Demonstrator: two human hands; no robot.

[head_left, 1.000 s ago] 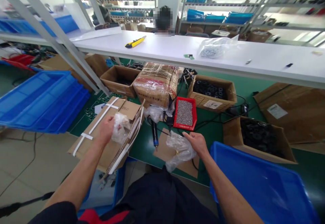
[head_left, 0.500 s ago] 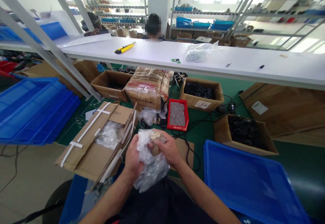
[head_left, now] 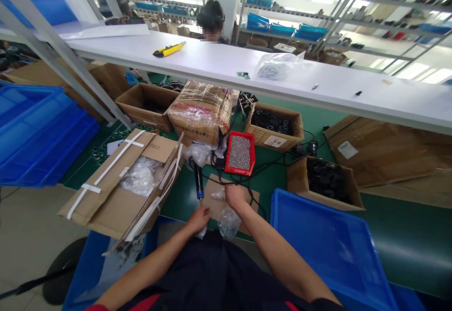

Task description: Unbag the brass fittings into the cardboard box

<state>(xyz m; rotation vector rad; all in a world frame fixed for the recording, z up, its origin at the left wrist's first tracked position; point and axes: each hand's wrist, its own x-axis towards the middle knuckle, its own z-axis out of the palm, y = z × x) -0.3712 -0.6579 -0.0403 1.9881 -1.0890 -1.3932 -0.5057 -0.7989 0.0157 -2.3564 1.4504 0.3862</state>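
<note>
My left hand is closed, and a bit of clear plastic bag sticks out below its fingers. Over a flat piece of cardboard, my right hand has its fingers curled in; what they hold is hidden. Beside those fingers is a small clear plastic piece, and a crumpled plastic bag lies under the right wrist. An electric screwdriver with a dark body points toward my left hand, its tip just above it.
A red bin of small metal parts stands behind the cardboard. At left is an open carton with plastic wrap inside; at right, a blue tray and a box of black parts. Black cables cross the green bench. A white shelf spans above.
My hands have moved apart; before, they held the crumpled plastic bag together. The bag now lies lower by the right wrist, and the screwdriver and cardboard show more fully. The view has shifted somewhat.
</note>
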